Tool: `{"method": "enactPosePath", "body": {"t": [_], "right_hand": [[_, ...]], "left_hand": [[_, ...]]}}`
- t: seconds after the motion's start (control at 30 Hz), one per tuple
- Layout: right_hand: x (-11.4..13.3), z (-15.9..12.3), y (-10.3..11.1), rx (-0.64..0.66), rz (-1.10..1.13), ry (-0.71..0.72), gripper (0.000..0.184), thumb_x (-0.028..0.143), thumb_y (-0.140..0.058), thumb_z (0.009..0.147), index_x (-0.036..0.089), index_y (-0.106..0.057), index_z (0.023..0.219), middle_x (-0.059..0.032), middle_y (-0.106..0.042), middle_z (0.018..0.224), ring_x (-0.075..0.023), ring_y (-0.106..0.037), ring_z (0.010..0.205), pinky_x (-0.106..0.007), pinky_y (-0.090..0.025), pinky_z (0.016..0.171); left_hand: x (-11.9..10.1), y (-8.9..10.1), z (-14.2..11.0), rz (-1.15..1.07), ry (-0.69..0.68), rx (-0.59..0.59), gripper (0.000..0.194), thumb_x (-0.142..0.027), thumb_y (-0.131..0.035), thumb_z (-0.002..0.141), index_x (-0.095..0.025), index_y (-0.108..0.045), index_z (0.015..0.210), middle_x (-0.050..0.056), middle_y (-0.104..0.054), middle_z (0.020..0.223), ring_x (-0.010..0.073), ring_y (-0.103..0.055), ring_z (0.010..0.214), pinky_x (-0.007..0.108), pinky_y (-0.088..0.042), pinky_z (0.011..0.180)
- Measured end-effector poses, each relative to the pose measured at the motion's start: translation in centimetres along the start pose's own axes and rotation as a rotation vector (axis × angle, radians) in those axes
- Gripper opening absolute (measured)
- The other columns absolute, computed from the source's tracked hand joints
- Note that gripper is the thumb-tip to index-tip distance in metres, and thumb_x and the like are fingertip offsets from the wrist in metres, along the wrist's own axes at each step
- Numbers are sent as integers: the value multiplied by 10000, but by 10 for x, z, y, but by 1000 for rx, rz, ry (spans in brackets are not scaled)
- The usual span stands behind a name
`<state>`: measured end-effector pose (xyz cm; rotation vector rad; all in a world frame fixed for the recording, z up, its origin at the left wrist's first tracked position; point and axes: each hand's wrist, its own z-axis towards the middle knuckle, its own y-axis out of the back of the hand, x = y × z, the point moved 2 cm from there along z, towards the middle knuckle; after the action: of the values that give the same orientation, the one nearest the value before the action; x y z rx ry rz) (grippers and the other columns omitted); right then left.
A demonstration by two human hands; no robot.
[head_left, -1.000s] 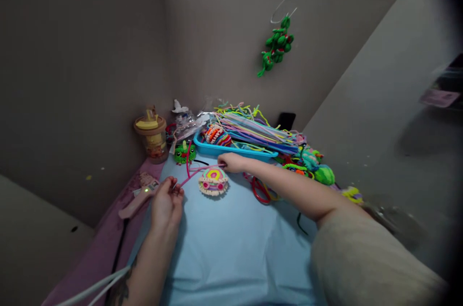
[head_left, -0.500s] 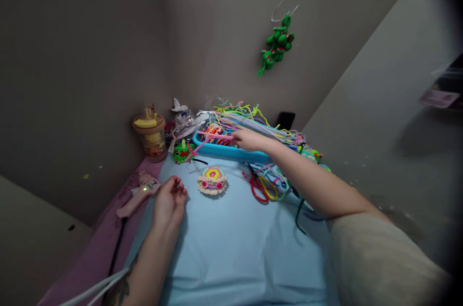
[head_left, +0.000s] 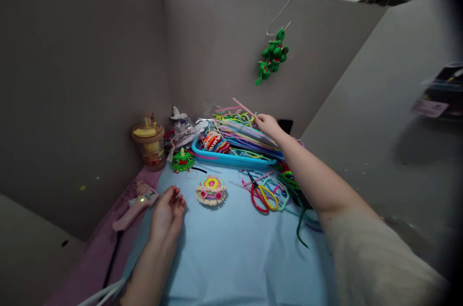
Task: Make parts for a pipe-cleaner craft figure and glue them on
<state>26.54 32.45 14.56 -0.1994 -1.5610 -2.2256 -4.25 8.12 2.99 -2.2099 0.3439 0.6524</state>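
Observation:
My right hand (head_left: 267,125) reaches over the far pile of colourful pipe cleaners (head_left: 238,127), its fingers closed on a pink pipe cleaner (head_left: 243,106) that points up and left. Palm up on the blue cloth, my left hand (head_left: 168,212) is loosely curled and holds nothing. Between my arms sits a small round pipe-cleaner figure (head_left: 211,191), cream-edged with a yellow and pink top. Red-and-yellow-handled scissors (head_left: 263,197) lie to its right among loose pipe cleaners. Behind it, a blue tray (head_left: 235,160) holds an orange, white and striped piece (head_left: 215,143).
A pink hot glue gun (head_left: 135,210) with a lit light lies left of my left hand. Behind it stands a lidded cup (head_left: 149,146). A green figure (head_left: 183,160) sits by the tray's left end. Green pieces (head_left: 273,57) hang from a wire before the grey partition (head_left: 213,45).
My right hand has moved right and farther back, from the tray's front to above the pile, with a pink pipe cleaner. Another pink strand now lies along the tray's front edge. My left hand stays.

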Motion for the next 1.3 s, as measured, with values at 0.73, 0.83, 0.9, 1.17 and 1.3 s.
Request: {"method": "enactPosePath", "body": {"t": [0.73, 0.83, 0.9, 1.17, 1.3], "right_hand": [[22, 5, -38, 336, -215, 85, 272, 41, -548, 693, 160, -705, 880, -47, -705, 875, -161, -620, 816, -209, -425, 714], [28, 1, -50, 418, -272, 111, 251, 35, -568, 672, 164, -709, 834, -49, -708, 850, -175, -624, 800, -212, -423, 691], [33, -3, -59, 426, -298, 148, 230, 68, -572, 699, 172, -706, 854, -56, -710, 888, -184, -623, 825, -217, -424, 705], [40, -12, -92, 357, -380, 65, 304, 377, -594, 771, 162, -635, 982, -124, -670, 1007, -222, -615, 865, -248, -427, 646], [35, -4, -96, 374, -245, 0, 213, 334, -630, 726, 150, -626, 834, -75, -668, 838, -174, -593, 746, -221, -385, 593]], "left_hand": [[0, 0, 3, 6, 58, -44, 156, -103, -461, 830, -140, -552, 709, -9, -552, 635, 62, -521, 492, 169, -435, 458], [0, 0, 4, 5, 58, -47, 163, -102, -460, 831, -139, -548, 699, -12, -549, 628, 61, -520, 487, 168, -434, 456], [0, 1, 4, 6, 54, -45, 163, -103, -459, 832, -138, -551, 702, -10, -551, 629, 62, -520, 488, 168, -436, 456], [2, 2, 3, 4, 45, -31, 167, -103, -452, 845, -133, -548, 712, -12, -551, 626, 54, -516, 480, 159, -430, 450], [3, 3, 3, -6, 41, -15, 166, -103, -453, 846, -134, -554, 718, -13, -553, 629, 54, -517, 485, 156, -427, 450]]}}
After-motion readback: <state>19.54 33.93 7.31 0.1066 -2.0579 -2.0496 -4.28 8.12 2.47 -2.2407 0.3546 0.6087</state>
